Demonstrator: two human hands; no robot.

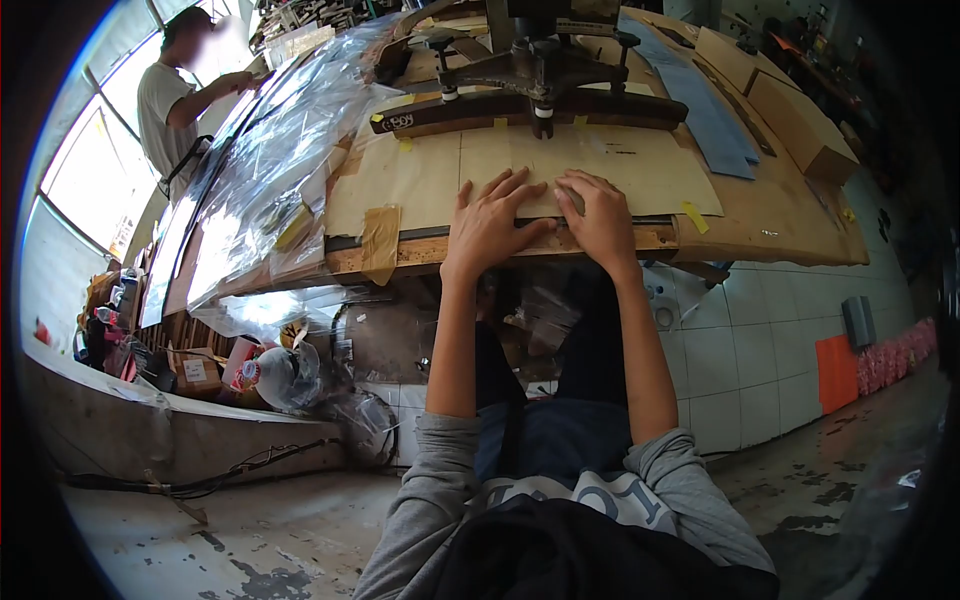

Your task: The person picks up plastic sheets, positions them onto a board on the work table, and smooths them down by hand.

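A pale yellow sheet (400, 185) lies on the bench, crossed by a thin line and marked with small bits of yellow tape. My left hand (492, 220) rests on its near edge, fingers spread and thumb pointing right. Close beside it, my right hand (600, 215) touches the same edge with bent fingers, its thumb apart from the index finger. I see nothing held in either hand. Just beyond my fingertips, a dark machine head (543, 85) with a long crossbar (640, 108) hangs over the sheet.
Brown tape (381, 245) covers part of the bench's front edge. Clear plastic film (285, 130) spreads at left, where another person (170, 110) stands. Blue strips (705, 110) and a cardboard box (800, 125) lie at right. A large plastic bottle (285, 378) sits below left.
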